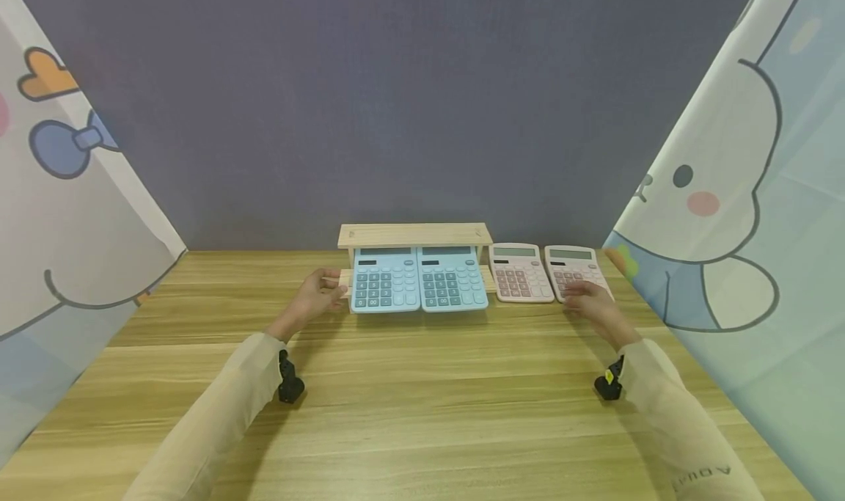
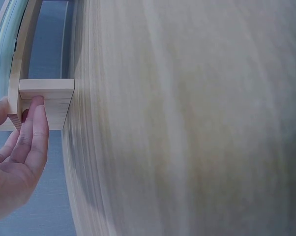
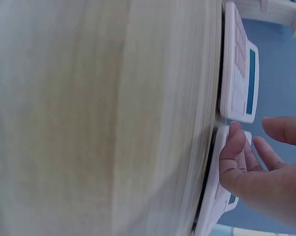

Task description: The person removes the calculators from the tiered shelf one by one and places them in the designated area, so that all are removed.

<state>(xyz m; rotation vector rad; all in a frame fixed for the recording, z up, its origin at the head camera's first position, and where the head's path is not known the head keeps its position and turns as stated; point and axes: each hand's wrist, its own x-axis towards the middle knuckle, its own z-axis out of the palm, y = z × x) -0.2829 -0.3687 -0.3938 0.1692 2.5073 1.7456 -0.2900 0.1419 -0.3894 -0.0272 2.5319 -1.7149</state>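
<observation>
Calculators (image 1: 518,282) lengthwise, screens (image 1: 514,251) toward wall (image 1: 422,105)

The left hand (image 2: 21,169) lies toward eight o'clock, thumb and fingers gripping either side of a slat's end on the pale wooden rack (image 2: 47,88) at ten. A pale blue calculator (image 2: 4,64), seen edge-on, lies along the slat's nine-o'clock side. Wood-grained bench (image 2: 187,123) spans twelve through three to six; blue-grey backdrop (image 2: 44,206) shows at seven.

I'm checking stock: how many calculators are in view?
4: left blue calculator and right blue calculator on the wooden rack; inner pink calculator right of it; outer pink calculator farther right, partly behind the right hand.
</observation>
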